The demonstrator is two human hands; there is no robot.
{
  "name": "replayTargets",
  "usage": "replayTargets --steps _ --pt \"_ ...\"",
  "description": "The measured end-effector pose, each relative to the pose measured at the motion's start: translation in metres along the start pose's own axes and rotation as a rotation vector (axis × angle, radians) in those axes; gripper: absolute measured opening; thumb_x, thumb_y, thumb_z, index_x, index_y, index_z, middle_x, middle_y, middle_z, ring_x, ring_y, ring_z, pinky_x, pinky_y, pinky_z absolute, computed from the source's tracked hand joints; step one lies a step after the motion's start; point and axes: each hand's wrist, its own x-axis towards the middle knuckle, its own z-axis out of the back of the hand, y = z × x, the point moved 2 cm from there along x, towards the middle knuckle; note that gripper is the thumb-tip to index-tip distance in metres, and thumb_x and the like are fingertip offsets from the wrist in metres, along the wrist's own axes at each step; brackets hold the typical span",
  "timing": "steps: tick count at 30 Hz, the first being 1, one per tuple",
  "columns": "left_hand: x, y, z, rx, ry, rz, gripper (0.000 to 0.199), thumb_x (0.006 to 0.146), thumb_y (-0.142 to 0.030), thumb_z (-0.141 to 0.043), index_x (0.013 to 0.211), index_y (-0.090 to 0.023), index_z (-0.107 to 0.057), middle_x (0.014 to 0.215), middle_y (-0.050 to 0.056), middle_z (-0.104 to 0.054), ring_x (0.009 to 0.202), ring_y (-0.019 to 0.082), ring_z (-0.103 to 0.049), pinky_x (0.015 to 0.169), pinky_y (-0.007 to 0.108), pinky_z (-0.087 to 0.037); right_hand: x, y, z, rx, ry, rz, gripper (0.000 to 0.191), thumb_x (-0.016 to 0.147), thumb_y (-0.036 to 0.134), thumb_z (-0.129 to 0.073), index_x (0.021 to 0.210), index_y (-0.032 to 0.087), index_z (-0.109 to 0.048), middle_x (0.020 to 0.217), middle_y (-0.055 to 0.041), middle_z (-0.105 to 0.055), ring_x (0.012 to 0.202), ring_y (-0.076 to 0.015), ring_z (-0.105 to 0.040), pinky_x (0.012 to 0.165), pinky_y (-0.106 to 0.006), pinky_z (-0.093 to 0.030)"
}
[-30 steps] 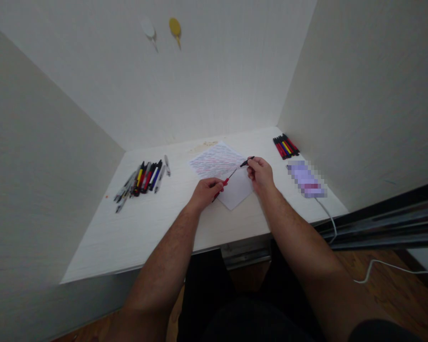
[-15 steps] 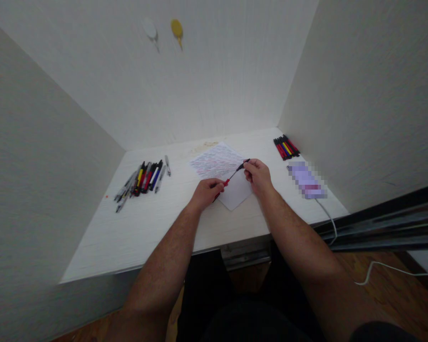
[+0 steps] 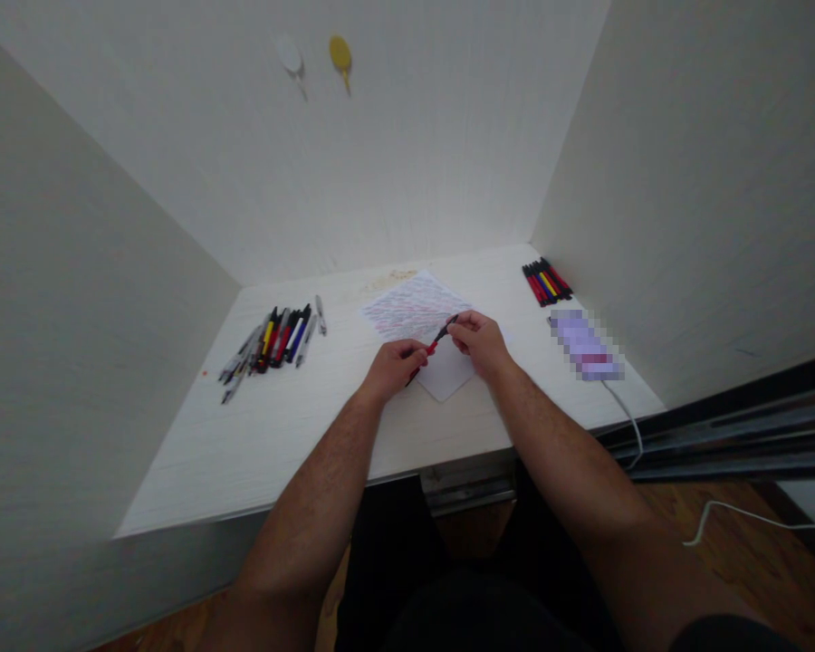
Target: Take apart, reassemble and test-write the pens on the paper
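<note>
My left hand (image 3: pixel 395 369) is closed around the red barrel (image 3: pixel 432 348) of a pen, whose dark end pokes out below the fingers. My right hand (image 3: pixel 481 341) pinches the pen's black end piece (image 3: pixel 443 333) at the upper right. The black piece and the red barrel meet in one slanted line, with no thin rod showing between them. Whether they are fastened together I cannot tell. Both hands hover over a sheet of paper (image 3: pixel 414 303) covered in coloured scribbles, its near corner white.
Several mixed pens (image 3: pixel 282 340) lie at the left, with one clear pen (image 3: pixel 321 315) apart. Several red, black, yellow and blue pens (image 3: pixel 547 282) sit in a row at the right. Nearer lies a blurred-out phone (image 3: pixel 585 344) with a white cable (image 3: pixel 630 418). Walls enclose the desk.
My right hand has moved down and left, bringing the black piece to the red barrel. The thin rod seen between them is now covered. My left hand has stayed in place.
</note>
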Motion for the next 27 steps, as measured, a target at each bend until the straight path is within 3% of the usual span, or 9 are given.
replayTargets --steps 12,18,27 --pt "-0.002 -0.007 -0.001 0.01 0.013 -0.009 0.027 0.076 -0.036 -0.063 0.09 -0.014 -0.074 0.065 0.0 -0.061 0.052 0.009 -0.045 0.051 0.023 -0.033 0.0 0.001 0.002 -0.051 -0.002 0.007 0.021 0.063 0.03 -0.075 0.074 0.02 -0.06 0.05 0.0072 -0.052 0.042 -0.0063 -0.04 0.041 -0.021 -0.024" --pt "-0.001 -0.007 -0.004 -0.013 -0.002 -0.084 0.021 0.078 -0.03 -0.062 0.084 -0.012 -0.073 0.066 0.001 -0.063 0.056 0.008 -0.047 0.055 0.023 -0.034 -0.002 0.002 0.003 -0.066 -0.03 0.015 0.02 0.063 0.027 -0.074 0.075 0.02 -0.059 0.052 0.0079 -0.05 0.043 -0.0062 -0.042 0.041 -0.02 -0.025" --pt "-0.002 -0.012 -0.005 -0.037 0.027 -0.082 0.017 0.08 -0.024 -0.061 0.083 -0.011 -0.071 0.061 -0.001 -0.059 0.049 0.006 -0.042 0.051 0.022 -0.031 -0.003 0.005 0.003 -0.106 -0.042 0.04 0.018 0.064 0.026 -0.071 0.076 0.02 -0.059 0.054 0.0074 -0.05 0.043 -0.0058 -0.04 0.039 -0.019 -0.023"
